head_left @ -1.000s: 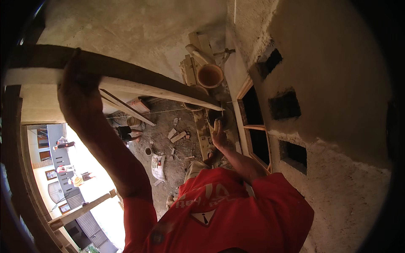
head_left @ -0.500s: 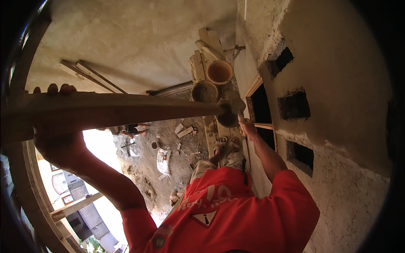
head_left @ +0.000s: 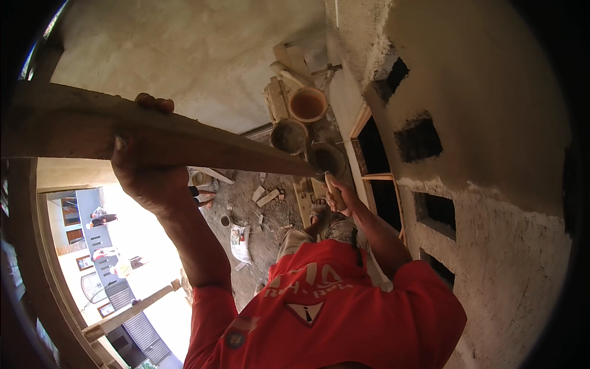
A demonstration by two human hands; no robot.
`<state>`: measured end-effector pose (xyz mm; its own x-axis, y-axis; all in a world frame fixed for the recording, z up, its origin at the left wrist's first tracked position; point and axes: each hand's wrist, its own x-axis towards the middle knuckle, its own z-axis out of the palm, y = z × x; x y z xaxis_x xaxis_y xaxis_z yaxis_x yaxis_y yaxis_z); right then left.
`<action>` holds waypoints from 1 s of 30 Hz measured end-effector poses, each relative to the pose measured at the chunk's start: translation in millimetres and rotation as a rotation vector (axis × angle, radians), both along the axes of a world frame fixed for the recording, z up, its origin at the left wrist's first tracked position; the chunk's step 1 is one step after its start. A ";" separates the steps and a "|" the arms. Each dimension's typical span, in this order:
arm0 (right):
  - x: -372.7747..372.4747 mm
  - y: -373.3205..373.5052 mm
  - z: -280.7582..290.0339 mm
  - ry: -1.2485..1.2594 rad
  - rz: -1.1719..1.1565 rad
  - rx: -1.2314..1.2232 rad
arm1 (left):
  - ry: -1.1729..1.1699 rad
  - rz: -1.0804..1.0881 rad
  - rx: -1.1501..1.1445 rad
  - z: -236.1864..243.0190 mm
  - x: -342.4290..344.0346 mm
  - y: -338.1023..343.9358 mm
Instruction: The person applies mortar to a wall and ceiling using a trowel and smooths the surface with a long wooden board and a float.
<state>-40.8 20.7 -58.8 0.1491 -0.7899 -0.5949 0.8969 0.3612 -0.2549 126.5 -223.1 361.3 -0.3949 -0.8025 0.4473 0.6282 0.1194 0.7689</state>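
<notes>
A long wooden board (head_left: 203,138) runs from the left edge toward the middle of the view. My left hand (head_left: 150,181) is wrapped round it, thumb on the near face and fingertips over the top edge. At the board's far end, my right hand (head_left: 345,198) is closed on the wooden handle of a trowel (head_left: 332,184); its blade can hardly be made out against the board's end. Just beyond that hand is a dark round bucket (head_left: 330,158), partly covered by the board. Next to it stand a grey-rimmed bucket (head_left: 287,133) and an orange-brown one (head_left: 308,104).
Plastered wall (head_left: 485,135) with square holes (head_left: 418,136) rises on my right, above a wooden window frame (head_left: 378,177). My feet stand on planks (head_left: 302,200). Below lie a white sack (head_left: 240,243) and brick pieces (head_left: 268,197). Other people (head_left: 101,218) are outside at left.
The board's near end has swung up, and my left hand has moved right along with it. My right hand with the trowel has shifted left and slightly down, to the board's far end.
</notes>
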 end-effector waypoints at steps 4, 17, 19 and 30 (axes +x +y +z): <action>-3.4 15.1 10.5 -0.030 0.006 0.005 | 0.007 0.036 0.006 -1.1 -14.5 4.0; 1.1 125.9 60.5 0.307 0.058 0.175 | -0.087 0.126 -0.087 -11.9 -33.1 -10.9; 1.1 111.1 75.7 0.601 -0.042 0.165 | -0.088 0.127 -0.098 -16.6 -29.9 -9.8; 48.8 -20.5 32.6 1.661 -0.206 0.116 | -0.096 0.196 -0.047 -17.2 -60.3 12.8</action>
<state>8.1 0.2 -26.2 -0.7511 -0.6588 -0.0425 -0.2681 0.3633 -0.8923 66.3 -210.3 344.1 -0.2758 -0.8472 0.4541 0.5139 0.2692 0.8145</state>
